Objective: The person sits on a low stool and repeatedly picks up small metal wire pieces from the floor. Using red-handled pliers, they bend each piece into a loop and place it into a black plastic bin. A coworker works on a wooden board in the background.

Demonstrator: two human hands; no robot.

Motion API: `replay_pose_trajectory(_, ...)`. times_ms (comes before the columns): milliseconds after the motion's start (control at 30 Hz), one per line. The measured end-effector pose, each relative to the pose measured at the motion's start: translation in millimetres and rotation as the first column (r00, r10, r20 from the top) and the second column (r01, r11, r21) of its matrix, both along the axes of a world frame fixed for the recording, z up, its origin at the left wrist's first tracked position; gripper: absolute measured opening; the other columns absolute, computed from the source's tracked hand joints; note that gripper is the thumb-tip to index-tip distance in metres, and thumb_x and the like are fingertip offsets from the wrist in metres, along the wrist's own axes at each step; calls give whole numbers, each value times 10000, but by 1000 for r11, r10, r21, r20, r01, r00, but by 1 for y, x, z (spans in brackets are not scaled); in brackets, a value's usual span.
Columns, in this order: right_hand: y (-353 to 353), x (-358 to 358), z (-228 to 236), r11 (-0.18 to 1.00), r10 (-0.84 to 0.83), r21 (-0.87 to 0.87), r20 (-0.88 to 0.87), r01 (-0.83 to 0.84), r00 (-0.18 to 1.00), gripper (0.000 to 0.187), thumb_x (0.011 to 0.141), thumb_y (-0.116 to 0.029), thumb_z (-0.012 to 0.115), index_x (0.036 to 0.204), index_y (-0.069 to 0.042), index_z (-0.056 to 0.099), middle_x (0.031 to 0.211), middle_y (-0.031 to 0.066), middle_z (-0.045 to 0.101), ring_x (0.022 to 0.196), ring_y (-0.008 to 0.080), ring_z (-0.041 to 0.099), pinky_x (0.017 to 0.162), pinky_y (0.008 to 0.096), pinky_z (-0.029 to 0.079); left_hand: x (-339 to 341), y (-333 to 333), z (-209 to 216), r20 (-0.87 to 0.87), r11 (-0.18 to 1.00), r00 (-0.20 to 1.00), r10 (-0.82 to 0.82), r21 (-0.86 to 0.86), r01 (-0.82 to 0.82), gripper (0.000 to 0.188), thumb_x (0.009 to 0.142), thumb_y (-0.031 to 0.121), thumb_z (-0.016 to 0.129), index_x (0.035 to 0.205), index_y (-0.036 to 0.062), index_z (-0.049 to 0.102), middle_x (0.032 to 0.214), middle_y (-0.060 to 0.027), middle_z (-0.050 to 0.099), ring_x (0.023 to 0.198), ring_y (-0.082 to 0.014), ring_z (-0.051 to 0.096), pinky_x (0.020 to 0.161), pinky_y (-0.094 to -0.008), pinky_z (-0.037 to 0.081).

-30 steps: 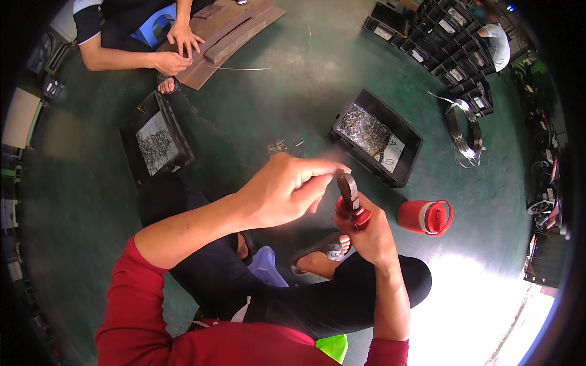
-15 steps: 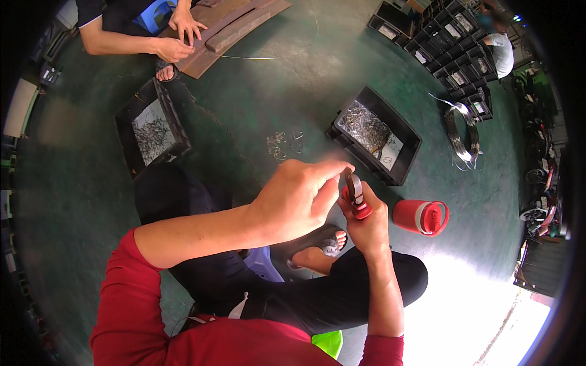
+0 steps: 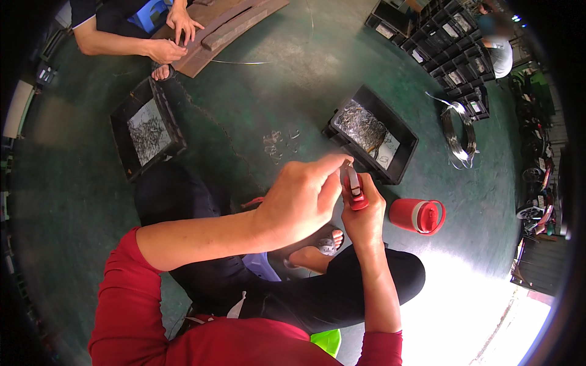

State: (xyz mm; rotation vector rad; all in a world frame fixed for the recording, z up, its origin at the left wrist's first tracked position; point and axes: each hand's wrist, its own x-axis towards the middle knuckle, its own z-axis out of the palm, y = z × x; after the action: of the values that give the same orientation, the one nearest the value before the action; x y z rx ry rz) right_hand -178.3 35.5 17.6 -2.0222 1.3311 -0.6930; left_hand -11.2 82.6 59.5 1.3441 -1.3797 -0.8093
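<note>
My right hand (image 3: 365, 216) is wrapped around red-handled pliers (image 3: 354, 188), whose metal jaws point up and away from me. Right beside the jaws, my left hand (image 3: 299, 194) has its thumb and forefinger pinched together at the tip. Whatever sits in that pinch is too small to make out. Beyond my hands, several small bent wire pieces (image 3: 273, 145) lie loose on the green floor. A black crate (image 3: 406, 152) to their right holds a heap of similar metal pieces (image 3: 363, 125).
Another black crate (image 3: 125, 146) with wire pieces stands at left. A red lidded jug (image 3: 406, 213) is right of my hand, a wire coil (image 3: 450, 134) farther off. Stacked crates (image 3: 436, 49) fill the far right. A co-worker's hands (image 3: 174, 43) work over a brown board (image 3: 229, 30).
The pliers have turned slightly in my right hand, beside my left fingertips. A red thing now shows behind my left forearm. The co-worker's wire has shifted.
</note>
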Motion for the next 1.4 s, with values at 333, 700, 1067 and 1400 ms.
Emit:
replay_pose_trajectory(333,-4,-17,31,636,115,684,372,-356,921,288,904,-107,656,1132,19,532,1014,130,656,861,208,646,742,308,515,46,-33,0,-619,913,785,-9,315,258,303,1013,201,511,1219,3,612,1117,-145,674,1031,-251,676,854,-344,544)
replay_pose_trajectory(700,5,-9,46,98,-142,707,707,-700,693,622,900,-191,685,1355,62,345,1184,273,609,1134,397,607,884,488,546,26,-32,-1,-748,963,656,-98,96,253,315,1026,211,491,1250,10,584,1228,-122,631,1162,-253,616,965,-352,497)
replay_pose_trajectory(1067,6,-11,46,3,-187,640,755,-768,628,646,926,-212,652,1415,35,309,1224,245,601,1137,330,614,842,438,563,18,-28,-8,-650,959,709,-275,-132,251,280,1040,159,423,1244,28,564,1313,-152,577,1238,-334,550,1028,-424,476)
replay_pose_trajectory(1400,9,-14,47,3,-188,628,764,-778,617,694,918,-218,653,1432,31,258,1215,256,600,1140,369,610,834,439,568,12,-28,-12,-677,947,665,-316,-178,269,285,1047,159,408,1240,41,581,1322,-111,576,1242,-269,552,981,-364,495)
